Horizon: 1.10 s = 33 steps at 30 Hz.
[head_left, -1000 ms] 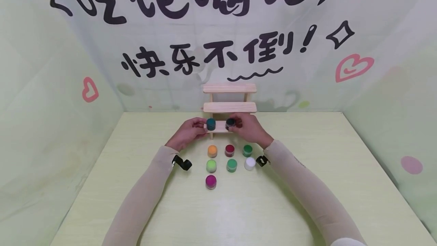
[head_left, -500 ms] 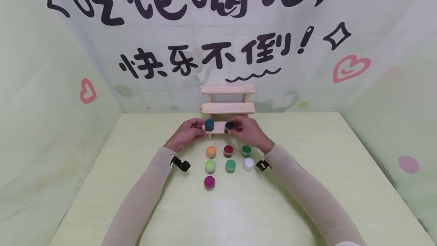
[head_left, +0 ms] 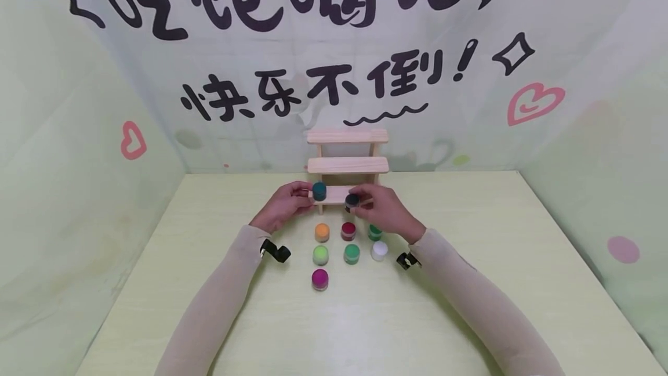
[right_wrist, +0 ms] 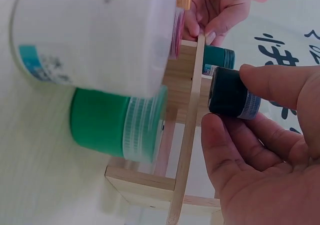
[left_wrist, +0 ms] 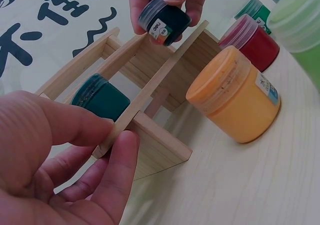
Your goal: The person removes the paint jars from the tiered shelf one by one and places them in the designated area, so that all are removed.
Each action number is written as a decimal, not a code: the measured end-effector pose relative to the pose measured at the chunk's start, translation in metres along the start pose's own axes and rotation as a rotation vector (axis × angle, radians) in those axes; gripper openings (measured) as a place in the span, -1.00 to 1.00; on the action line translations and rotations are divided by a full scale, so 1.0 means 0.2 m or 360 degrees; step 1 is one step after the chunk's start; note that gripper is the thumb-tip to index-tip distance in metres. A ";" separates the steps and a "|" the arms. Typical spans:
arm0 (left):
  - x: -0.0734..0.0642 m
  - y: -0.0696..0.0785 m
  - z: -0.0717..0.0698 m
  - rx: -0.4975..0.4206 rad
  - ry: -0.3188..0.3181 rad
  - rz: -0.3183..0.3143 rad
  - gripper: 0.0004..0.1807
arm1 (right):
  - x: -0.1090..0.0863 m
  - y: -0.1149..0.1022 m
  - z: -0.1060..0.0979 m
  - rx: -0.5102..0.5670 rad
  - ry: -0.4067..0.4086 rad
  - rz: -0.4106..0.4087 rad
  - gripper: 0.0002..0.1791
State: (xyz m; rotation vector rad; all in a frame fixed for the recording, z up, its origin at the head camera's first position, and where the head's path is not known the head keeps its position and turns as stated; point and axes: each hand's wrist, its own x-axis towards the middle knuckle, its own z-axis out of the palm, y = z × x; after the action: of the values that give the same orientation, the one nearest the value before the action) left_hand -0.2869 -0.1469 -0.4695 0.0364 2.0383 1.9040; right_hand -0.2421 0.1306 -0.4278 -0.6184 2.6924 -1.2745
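My right hand (head_left: 383, 208) pinches a dark, nearly black paint jar (right_wrist: 227, 94) between thumb and fingers, at the front edge of the lowest step of a small three-step wooden display stand (head_left: 348, 165). On the left end of that step sits a teal paint jar (left_wrist: 102, 97). My left hand (head_left: 284, 205) grips the step's left end right beside the teal jar, thumb on top and fingers below, as the left wrist view (left_wrist: 65, 170) shows.
In front of the stand, jars stand in rows: orange (head_left: 322, 232), dark red (head_left: 348, 231), dark green (head_left: 374, 232), light green (head_left: 320, 255), mid green (head_left: 352, 253), white (head_left: 379, 250) and magenta (head_left: 320, 279). A printed cloth backdrop (head_left: 250, 149) rises behind the table.
My right hand has drawn the dark jar forward from over the lowest step to its front edge. The left hand keeps its grip on the stand. The head view has shifted slightly.
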 end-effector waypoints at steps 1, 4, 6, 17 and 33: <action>0.00 0.00 0.00 -0.0002 -0.0002 0.0001 -0.56 | -0.01 0.00 0.00 0.0000 -0.0003 -0.0013 -0.53; 0.00 0.00 0.00 -0.0004 -0.0001 -0.0001 -0.57 | -0.03 -0.01 0.00 -0.0006 -0.0005 -0.0029 -0.55; 0.00 0.01 0.00 0.0004 0.0000 -0.0001 -0.57 | -0.04 -0.02 0.00 -0.0016 -0.0012 -0.0034 -0.55; -0.01 0.02 -0.01 0.0018 -0.0007 -0.0007 -0.59 | -0.11 -0.04 0.01 0.0015 -0.0082 -0.0066 -0.57; 0.00 0.00 -0.01 -0.0015 -0.0020 0.0015 -0.60 | -0.19 -0.07 0.03 0.0087 -0.0153 -0.0061 -0.57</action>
State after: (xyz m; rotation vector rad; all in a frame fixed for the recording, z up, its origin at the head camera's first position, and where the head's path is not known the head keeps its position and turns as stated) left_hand -0.2879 -0.1480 -0.4691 0.0562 2.0242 1.9143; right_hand -0.2010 0.1346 -0.4242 -0.7090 2.5714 -1.2880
